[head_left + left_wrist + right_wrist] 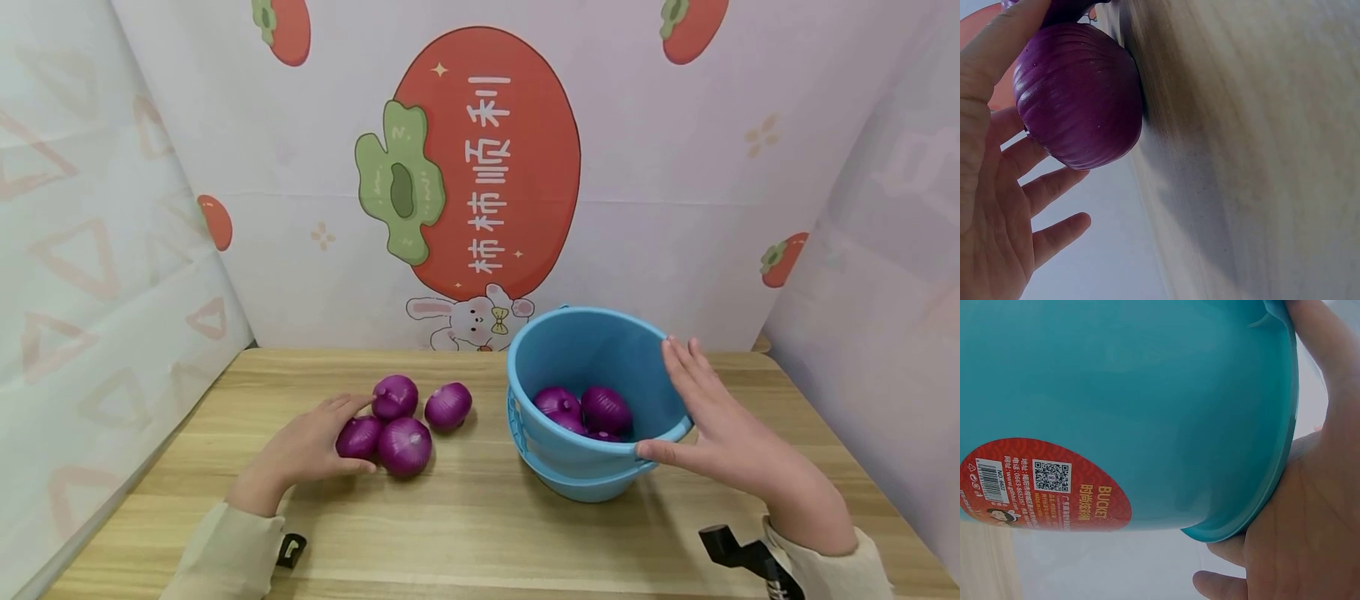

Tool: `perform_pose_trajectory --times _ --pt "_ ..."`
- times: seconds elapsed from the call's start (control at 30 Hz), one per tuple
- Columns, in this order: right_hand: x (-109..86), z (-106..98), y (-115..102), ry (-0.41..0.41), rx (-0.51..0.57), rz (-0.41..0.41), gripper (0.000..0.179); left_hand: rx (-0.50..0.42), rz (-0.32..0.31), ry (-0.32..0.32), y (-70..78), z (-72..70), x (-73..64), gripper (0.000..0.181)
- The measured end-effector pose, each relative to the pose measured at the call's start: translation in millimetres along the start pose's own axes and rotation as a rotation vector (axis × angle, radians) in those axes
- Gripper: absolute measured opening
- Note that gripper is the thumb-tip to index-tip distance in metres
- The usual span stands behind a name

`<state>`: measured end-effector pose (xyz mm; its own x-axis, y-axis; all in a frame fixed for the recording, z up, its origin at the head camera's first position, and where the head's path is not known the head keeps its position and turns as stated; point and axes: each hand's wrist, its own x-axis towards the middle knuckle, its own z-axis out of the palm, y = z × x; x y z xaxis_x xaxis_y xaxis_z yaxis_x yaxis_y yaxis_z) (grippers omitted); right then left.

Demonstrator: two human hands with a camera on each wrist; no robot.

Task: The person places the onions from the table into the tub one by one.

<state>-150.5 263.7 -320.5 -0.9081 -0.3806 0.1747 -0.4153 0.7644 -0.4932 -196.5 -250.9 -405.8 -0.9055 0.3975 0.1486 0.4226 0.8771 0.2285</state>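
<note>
Sleeves nearest; bucket rim partly hides onions inside.

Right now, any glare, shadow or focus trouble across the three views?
Head: bright overall, small highlights on the round purple onions, soft shadow beside the blue plastic bucket; left wrist: dimmer, dark shadow on the pale wooden tabletop, its grain soft; right wrist: red oval label has readable large print, finest print unclear.

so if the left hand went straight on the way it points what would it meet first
The left hand would probably meet the leftmost purple onion first, though whether they touch now is unclear.
</note>
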Motion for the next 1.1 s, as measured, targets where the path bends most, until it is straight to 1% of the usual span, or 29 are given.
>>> perform_pose_trajectory --times 0.33,0.43,0.63,1.1 --pt "-0.4 0.9 0.0 0.002 0.003 -0.003 0.119 -0.056 0.015 -0.013 -0.7 1.1 0.0 0.090" --pt "-0.5 1.1 0.2 0.002 0.005 -0.002 0.119 -0.071 0.009 -0.021 -1.1 1.9 0.1 0.089" --pt "-0.8 1.2 0.4 -0.001 0.002 0.002 0.119 -0.068 -0.003 -0.041 -1.9 2.9 -0.3 0.085" --pt "0.4 1.2 0.1 -0.001 0.004 -0.001 0.119 -0.071 0.029 -0.032 -4.8 3.4 0.0 0.072"
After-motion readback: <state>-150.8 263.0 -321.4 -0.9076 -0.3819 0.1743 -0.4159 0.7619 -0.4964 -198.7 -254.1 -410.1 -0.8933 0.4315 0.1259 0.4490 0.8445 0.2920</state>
